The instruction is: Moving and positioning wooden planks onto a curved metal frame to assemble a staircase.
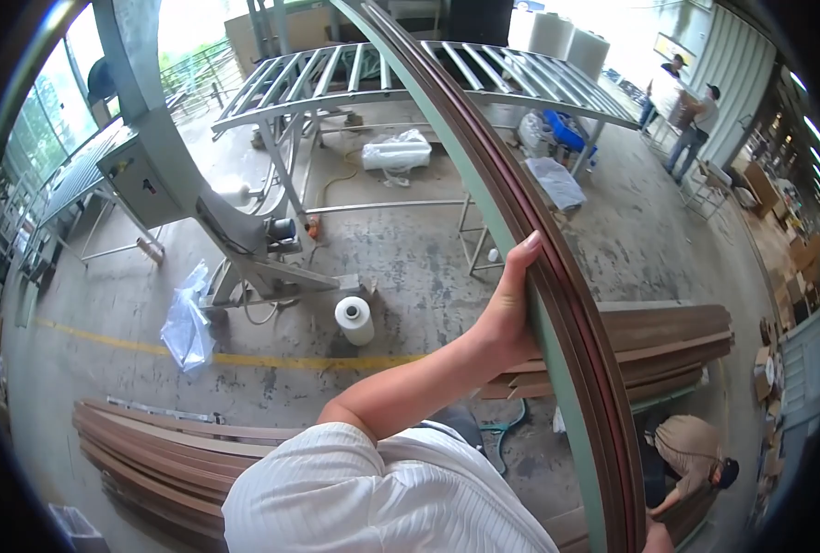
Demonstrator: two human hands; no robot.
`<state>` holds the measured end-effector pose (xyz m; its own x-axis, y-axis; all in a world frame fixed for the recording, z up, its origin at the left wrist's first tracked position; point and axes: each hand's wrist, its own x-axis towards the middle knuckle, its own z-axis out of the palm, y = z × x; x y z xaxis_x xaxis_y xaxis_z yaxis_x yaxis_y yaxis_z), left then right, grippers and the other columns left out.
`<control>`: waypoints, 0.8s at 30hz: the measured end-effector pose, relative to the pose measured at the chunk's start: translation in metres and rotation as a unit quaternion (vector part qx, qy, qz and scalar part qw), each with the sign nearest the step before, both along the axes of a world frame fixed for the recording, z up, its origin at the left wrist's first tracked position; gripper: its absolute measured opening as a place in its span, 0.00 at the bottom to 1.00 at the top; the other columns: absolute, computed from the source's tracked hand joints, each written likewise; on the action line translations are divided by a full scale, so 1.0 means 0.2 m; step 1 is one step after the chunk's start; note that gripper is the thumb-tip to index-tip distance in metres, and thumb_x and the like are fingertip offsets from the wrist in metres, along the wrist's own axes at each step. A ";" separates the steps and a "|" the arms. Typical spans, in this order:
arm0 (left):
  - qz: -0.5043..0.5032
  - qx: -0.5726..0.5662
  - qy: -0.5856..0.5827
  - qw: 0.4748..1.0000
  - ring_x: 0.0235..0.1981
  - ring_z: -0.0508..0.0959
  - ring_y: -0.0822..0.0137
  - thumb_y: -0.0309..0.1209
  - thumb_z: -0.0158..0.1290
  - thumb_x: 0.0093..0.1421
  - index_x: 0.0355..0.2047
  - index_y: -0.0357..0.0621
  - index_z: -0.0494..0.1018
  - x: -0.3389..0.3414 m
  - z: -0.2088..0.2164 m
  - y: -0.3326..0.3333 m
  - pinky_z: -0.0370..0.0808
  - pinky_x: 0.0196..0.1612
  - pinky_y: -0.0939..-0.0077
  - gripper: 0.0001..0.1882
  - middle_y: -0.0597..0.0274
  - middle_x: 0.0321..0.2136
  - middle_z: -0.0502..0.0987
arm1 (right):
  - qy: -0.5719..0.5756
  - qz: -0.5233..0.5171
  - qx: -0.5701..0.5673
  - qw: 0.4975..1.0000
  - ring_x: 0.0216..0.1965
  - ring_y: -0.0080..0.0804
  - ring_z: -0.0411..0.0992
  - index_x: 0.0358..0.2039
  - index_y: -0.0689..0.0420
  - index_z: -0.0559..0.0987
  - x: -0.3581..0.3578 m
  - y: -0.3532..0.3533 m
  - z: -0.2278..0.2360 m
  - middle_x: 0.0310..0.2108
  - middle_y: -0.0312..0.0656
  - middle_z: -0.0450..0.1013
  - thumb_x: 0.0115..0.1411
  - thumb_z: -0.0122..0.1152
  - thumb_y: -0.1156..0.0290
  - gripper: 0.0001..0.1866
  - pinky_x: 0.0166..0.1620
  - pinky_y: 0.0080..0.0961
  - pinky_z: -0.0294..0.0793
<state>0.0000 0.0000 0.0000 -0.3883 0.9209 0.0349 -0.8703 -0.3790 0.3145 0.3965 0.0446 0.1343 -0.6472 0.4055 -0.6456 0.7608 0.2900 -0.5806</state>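
Note:
A long brown grooved board point(571, 318) with a pale green side rises from the lower edge past the roller conveyor. My left hand point(518, 300) is closed round its left edge, the thumb lying over the grooved face and the other fingers hidden behind. Low on the board's right side, at the bottom of the view, a small part of my right hand point(657, 536) shows gripping it. Stacked brown boards point(663, 336) lie beyond the held one on the right, and another stack of boards point(170, 442) is at the lower left.
A roller conveyor point(313, 78) spans the far side. Left stands a grey machine point(165, 175); near it are a film roll point(354, 320) and crumpled plastic film point(188, 318). A bent-over person point(691, 452) works close at right; two people point(693, 129) stand farther off.

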 end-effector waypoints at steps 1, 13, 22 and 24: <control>0.003 -0.004 -0.002 1.000 0.40 0.84 0.60 0.68 0.62 0.60 0.46 0.49 0.78 -0.09 -0.02 0.01 0.85 0.47 0.55 0.35 0.59 0.38 0.82 | -0.043 -0.016 0.025 0.999 0.47 0.38 0.77 0.70 0.55 0.73 -0.14 0.04 0.03 0.51 0.49 0.81 0.53 0.75 0.64 0.43 0.54 0.39 0.78; 0.183 -0.055 0.013 0.981 0.42 0.83 0.49 0.75 0.54 0.61 0.48 0.44 0.75 -1.31 -0.28 0.33 0.82 0.49 0.47 0.43 0.50 0.37 0.82 | 0.034 0.186 0.013 0.982 0.47 0.40 0.85 0.71 0.57 0.72 -1.51 1.01 -0.18 0.48 0.50 0.85 0.42 0.85 0.54 0.55 0.54 0.33 0.81; 0.249 0.024 0.004 0.968 0.47 0.80 0.52 0.66 0.60 0.64 0.47 0.39 0.74 -2.37 -0.33 0.51 0.76 0.58 0.53 0.38 0.51 0.42 0.79 | 0.056 0.298 -0.010 0.953 0.47 0.47 0.85 0.69 0.51 0.70 -2.78 1.67 -0.23 0.48 0.50 0.84 0.46 0.79 0.62 0.48 0.51 0.37 0.84; 0.246 0.045 -0.014 0.968 0.47 0.80 0.52 0.64 0.61 0.63 0.47 0.37 0.74 -2.56 -0.35 0.53 0.77 0.58 0.54 0.37 0.51 0.41 0.79 | 0.041 0.308 -0.004 0.950 0.45 0.48 0.85 0.65 0.54 0.71 -3.03 1.74 -0.24 0.46 0.49 0.84 0.46 0.78 0.62 0.44 0.48 0.39 0.84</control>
<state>-0.5129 0.1057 -0.0707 -0.7816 0.6172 0.0901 -0.5844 -0.7752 0.2401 -0.2097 0.3918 0.0860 -0.8085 -0.0717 -0.5841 0.4000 0.6611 -0.6348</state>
